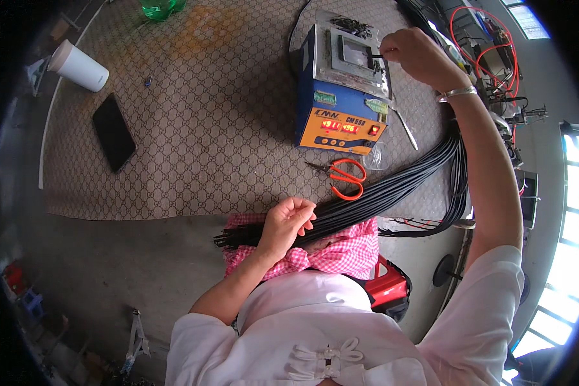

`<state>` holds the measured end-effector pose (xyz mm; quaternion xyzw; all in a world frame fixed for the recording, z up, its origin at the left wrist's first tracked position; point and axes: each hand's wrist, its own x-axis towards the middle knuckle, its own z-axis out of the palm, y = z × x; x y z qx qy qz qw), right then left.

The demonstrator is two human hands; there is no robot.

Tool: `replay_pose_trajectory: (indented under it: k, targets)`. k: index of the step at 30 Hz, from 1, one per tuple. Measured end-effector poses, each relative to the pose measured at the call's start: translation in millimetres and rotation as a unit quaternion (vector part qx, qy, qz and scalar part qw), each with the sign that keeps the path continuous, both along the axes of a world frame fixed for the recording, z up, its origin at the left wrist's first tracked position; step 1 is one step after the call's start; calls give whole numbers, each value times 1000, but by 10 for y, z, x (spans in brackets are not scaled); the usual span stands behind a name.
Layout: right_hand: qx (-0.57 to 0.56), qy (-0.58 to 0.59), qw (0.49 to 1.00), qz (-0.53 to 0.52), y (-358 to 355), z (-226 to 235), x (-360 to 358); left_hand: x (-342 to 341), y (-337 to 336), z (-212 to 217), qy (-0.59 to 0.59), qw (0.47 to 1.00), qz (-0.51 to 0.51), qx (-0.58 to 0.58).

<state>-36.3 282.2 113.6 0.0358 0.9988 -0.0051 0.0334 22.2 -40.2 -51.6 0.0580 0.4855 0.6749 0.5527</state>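
My right hand (424, 59) reaches far forward to the solder pot (341, 116), a blue box with an orange front and red lit digits. Its fingers are pinched on a dark cable end (376, 57), held over the square metal-framed bath (356, 53). Closer to my body, my left hand (284, 226) is closed, with curled fingers just above a thick bundle of black cables (367, 201). Whatever those fingers hold, if anything, is hidden. The bundle runs from the table's right side across my lap, over a pink checked cloth (350, 248).
Orange-handled scissors (347, 180) lie before the pot, beside a small clear plastic piece (376, 156). A thin metal tool (405, 128) rests to the pot's right. At the left are a black phone (114, 133) and a white cup (80, 66). Red tubing (514, 58) hangs among equipment at right.
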Motion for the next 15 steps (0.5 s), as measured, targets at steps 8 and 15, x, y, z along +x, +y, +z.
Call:
replay_pose_trajectory:
  k: [8,15]
  targets:
    - [70,5,996,58,2,-67,-28,-2,0,4,-2,1000,1,0]
    - [93,14,993,77,-6,-124,-34,-9,0,13,-1,1000,1,-4]
